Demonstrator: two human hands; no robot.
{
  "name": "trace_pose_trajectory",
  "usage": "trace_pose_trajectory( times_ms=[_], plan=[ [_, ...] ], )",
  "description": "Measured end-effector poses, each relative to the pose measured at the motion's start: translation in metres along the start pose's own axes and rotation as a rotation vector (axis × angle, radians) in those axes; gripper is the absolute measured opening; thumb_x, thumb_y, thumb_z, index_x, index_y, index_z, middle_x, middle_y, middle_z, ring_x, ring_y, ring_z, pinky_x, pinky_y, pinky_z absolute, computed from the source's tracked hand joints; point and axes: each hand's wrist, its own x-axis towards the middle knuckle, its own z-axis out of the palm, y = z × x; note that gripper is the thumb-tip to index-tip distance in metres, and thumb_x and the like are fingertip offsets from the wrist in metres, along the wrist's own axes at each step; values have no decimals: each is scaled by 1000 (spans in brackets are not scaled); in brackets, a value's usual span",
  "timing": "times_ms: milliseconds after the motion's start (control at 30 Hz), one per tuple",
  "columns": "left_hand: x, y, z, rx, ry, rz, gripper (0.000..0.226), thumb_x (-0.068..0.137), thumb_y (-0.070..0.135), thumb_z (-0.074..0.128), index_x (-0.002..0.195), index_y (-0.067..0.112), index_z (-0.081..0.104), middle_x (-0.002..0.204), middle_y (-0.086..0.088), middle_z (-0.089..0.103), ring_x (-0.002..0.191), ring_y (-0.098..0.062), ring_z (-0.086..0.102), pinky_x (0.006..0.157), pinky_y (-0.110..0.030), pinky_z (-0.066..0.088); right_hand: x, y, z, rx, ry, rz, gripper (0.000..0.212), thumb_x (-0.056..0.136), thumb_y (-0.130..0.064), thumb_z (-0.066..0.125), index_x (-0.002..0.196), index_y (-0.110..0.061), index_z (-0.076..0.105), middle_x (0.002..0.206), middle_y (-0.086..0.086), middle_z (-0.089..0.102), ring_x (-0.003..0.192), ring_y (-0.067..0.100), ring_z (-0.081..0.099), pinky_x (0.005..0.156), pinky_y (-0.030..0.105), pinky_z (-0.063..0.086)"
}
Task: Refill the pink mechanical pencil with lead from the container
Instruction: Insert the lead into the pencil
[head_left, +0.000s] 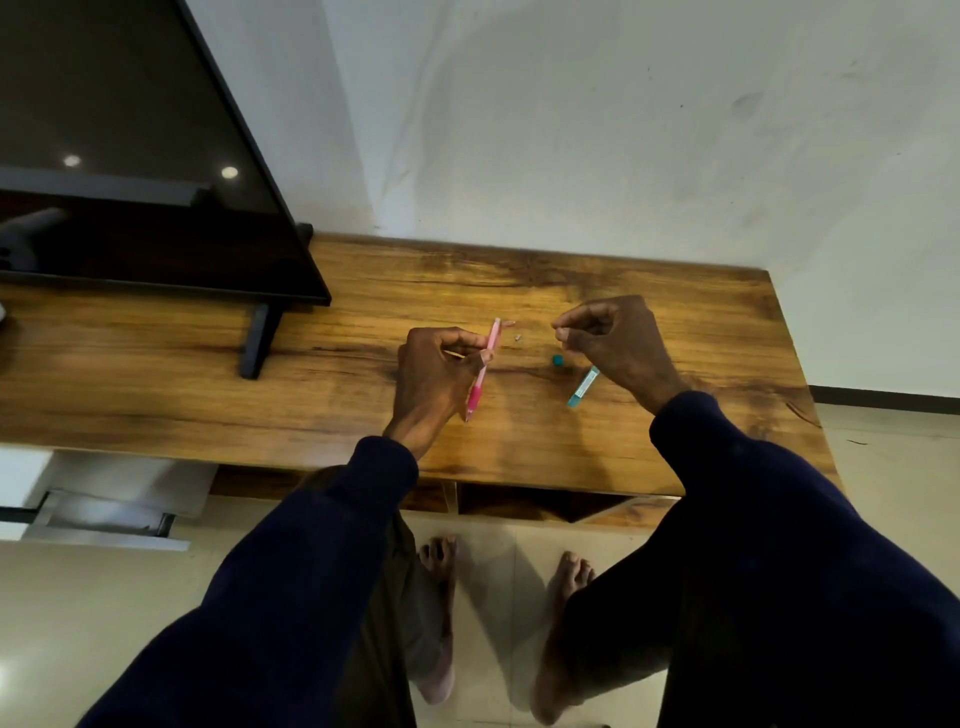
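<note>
Wooden table (649, 312) against white wall; dark screen (130, 156) stands at far left. Left hand (436, 374) closed around pink mechanical pencil (483, 369), held upright above table, tip down. Right hand (613, 338) nearby, fingertips pinched together; lead too thin to make out. Teal lead container (583, 387) lies on table below right hand, small teal cap (557, 359) just beside it. Tiny pale piece (518, 338) lies between hands.

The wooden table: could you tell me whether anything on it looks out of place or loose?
Small parts lie loose: a teal cap beside the open lead container, and tiny pieces near the pink pencil. They could roll away.
</note>
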Motion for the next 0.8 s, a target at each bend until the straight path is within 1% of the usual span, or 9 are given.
trace_pose_trajectory(
  times_ms=[67,133,200,333,433,533,600,667,800],
  plan=[
    [1,0,0,0,-4,-20,17,89,12,79,106,16,79,88,18,69,84,0,70,64,-16,61,-2,8,-1,-12,-8,12,10,88,-5,80,98,-6,81,90,4,79,71,-3,73,62,9,55],
    [4,0,2,2,-7,-43,18,89,14,80,107,15,79,89,15,71,85,-2,71,67,-20,61,-1,13,0,-16,-9,25,11,88,-4,80,98,-5,81,92,6,79,74,1,75,64,13,58],
    [6,-1,4,15,-2,-65,20,87,15,82,107,14,80,86,15,71,81,1,70,65,-16,59,0,16,0,-24,-19,29,11,88,-5,80,98,-7,81,93,5,80,75,3,75,67,16,61],
    [10,-2,9,41,-1,-110,19,85,14,84,104,13,80,85,11,74,74,5,69,56,-5,53,1,16,7,-59,-65,1,12,87,-7,81,96,-14,81,90,-2,78,69,-1,73,65,11,57],
    [12,-3,13,66,-1,-131,19,84,13,85,102,10,79,97,-1,79,80,0,72,64,-13,58,3,12,12,-66,-70,-3,13,87,-8,81,98,-15,81,89,-5,77,72,-2,73,65,10,56],
    [11,-5,14,117,-19,-128,22,85,10,83,106,6,78,109,-8,79,93,-12,75,74,-16,58,5,13,8,-107,-56,-17,15,86,-5,81,96,-16,80,88,-7,75,73,-11,69,63,5,52],
    [11,-9,14,151,-33,-127,22,86,9,82,107,4,78,112,-10,79,97,-16,76,71,-15,56,4,17,4,-181,-31,-15,17,84,0,81,93,-14,81,87,-5,74,72,-6,68,61,2,48],
    [12,-12,15,173,-34,-127,21,86,10,82,107,4,77,109,-11,79,91,-14,74,69,-13,52,2,22,-3,-271,-27,19,18,81,2,83,93,-11,81,88,-5,72,73,-2,63,57,0,44],
    [11,-11,17,201,-14,-112,20,88,12,81,106,5,78,107,-10,79,90,-14,73,69,-13,51,0,34,-13,-366,-81,51,25,75,-4,91,98,-7,80,80,-18,60,74,-4,56,56,-5,39]
  ],
)
